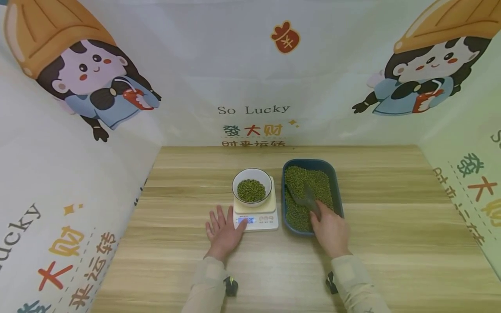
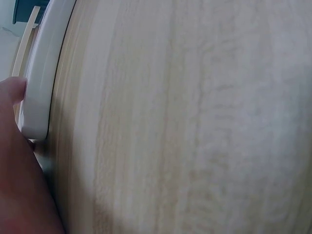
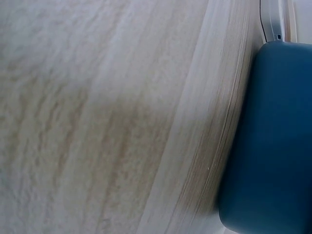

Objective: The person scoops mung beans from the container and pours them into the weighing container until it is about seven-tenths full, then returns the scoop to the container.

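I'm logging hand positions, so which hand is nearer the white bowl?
Left. The left hand touches the scale under the bowl; the right hand is farther right, at the blue tub.

Head view: I look forward and down from above, far enough back to span the tabletop (image 1: 391, 204), the scale (image 1: 270, 225), the tub (image 1: 312, 163) and the printed backdrop (image 1: 195, 65). Left wrist view: I look low across the tabletop, turned sideways, the scale's edge close at left. Right wrist view: likewise low and tilted, the tub's wall near at right. All three views share the tub.
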`<state>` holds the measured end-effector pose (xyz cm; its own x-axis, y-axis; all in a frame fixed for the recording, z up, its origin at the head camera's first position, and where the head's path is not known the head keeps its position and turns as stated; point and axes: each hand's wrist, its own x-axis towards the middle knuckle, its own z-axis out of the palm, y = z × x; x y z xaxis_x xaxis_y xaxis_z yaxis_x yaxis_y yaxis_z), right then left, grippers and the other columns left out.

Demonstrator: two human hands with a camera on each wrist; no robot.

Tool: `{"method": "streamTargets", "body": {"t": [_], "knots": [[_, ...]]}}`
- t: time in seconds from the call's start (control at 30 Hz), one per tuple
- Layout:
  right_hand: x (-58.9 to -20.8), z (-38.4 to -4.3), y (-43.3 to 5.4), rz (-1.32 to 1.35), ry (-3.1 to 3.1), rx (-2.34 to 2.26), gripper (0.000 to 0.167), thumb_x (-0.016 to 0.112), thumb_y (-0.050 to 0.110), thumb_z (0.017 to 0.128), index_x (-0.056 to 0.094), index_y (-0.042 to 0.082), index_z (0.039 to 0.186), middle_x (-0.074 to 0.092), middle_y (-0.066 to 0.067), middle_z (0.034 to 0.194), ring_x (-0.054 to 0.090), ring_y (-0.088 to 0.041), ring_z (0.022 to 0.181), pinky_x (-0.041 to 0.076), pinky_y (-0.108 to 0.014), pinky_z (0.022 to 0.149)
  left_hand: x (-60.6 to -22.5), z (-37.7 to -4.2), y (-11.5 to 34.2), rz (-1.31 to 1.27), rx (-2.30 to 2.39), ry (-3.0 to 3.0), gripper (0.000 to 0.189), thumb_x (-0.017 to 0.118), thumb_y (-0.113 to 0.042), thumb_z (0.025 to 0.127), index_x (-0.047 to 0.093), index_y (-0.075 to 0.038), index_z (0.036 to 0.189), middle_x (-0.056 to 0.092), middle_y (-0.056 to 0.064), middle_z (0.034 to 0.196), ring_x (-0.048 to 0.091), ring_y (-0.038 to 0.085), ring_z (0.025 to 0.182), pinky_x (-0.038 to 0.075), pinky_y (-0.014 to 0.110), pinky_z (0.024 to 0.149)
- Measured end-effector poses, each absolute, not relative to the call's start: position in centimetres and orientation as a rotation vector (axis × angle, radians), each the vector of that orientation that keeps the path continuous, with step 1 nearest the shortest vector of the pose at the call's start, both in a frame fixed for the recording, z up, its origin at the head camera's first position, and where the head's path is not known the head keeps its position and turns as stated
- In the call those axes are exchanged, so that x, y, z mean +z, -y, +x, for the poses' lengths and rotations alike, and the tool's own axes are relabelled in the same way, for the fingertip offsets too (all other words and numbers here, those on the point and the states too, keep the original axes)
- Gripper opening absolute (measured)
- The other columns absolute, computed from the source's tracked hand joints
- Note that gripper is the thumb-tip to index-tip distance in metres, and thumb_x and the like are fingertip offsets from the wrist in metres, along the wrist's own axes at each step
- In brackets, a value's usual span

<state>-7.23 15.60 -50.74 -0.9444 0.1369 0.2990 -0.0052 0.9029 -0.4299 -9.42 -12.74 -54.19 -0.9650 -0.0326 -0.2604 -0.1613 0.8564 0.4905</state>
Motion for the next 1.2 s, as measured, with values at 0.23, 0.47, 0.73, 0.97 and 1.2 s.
{"method": "streamTargets", "body": {"t": [0.23, 0.47, 0.73, 0.97, 1.2], "knots": [[-50.89, -7.26, -15.6, -0.08, 2.715, 0.624, 0.036, 0.06, 0.027, 0.083, 0.059, 0.008, 0.113, 0.067, -0.01, 0.078, 0.058, -0.023, 0.054, 0.038, -0.033, 0.042, -54.34, -9.53, 12.83, -0.152, 0.743, -2.794, 0.077, 0.025, -0.065, 0.086, 0.008, -0.019, 0.145, -0.018, 0.011, 0.146, -0.025, 0.032, 0.128, -0.017, 0.053, 0.098], [-50.96, -7.25, -15.66, -0.068, 2.683, 0.63, 0.034, 0.06, 0.026, 0.082, 0.06, 0.008, 0.112, 0.066, -0.009, 0.077, 0.059, -0.022, 0.055, 0.039, -0.033, 0.043, -53.87, -9.31, 12.67, -0.153, 0.759, -2.802, 0.076, 0.028, -0.063, 0.086, 0.01, -0.018, 0.145, -0.016, 0.013, 0.147, -0.023, 0.033, 0.129, -0.014, 0.054, 0.099], [-50.86, -7.22, -15.68, -0.077, 2.661, 0.661, 0.036, 0.061, 0.026, 0.082, 0.059, 0.008, 0.113, 0.066, -0.009, 0.076, 0.06, -0.024, 0.058, 0.042, -0.037, 0.046, -54.51, -9.52, 12.72, -0.162, 0.729, -2.806, 0.078, 0.024, -0.066, 0.085, 0.008, -0.018, 0.145, -0.019, 0.01, 0.146, -0.027, 0.029, 0.128, -0.019, 0.052, 0.097], [-50.93, -7.18, -15.69, -0.068, 2.649, 0.664, 0.037, 0.062, 0.025, 0.082, 0.059, 0.005, 0.113, 0.064, -0.009, 0.073, 0.059, -0.023, 0.055, 0.042, -0.037, 0.046, -54.21, -9.32, 12.7, -0.161, 0.748, -2.809, 0.077, 0.027, -0.064, 0.086, 0.011, -0.017, 0.145, -0.017, 0.011, 0.147, -0.025, 0.03, 0.129, -0.016, 0.053, 0.098], [-51.06, -7.17, -15.75, -0.058, 2.627, 0.673, 0.037, 0.063, 0.024, 0.082, 0.058, 0.005, 0.114, 0.066, -0.012, 0.077, 0.06, -0.025, 0.057, 0.044, -0.039, 0.048, -53.68, -9.29, 12.64, -0.159, 0.759, -2.798, 0.076, 0.029, -0.062, 0.086, 0.01, -0.017, 0.145, -0.016, 0.012, 0.147, -0.023, 0.032, 0.129, -0.013, 0.054, 0.099]]}}
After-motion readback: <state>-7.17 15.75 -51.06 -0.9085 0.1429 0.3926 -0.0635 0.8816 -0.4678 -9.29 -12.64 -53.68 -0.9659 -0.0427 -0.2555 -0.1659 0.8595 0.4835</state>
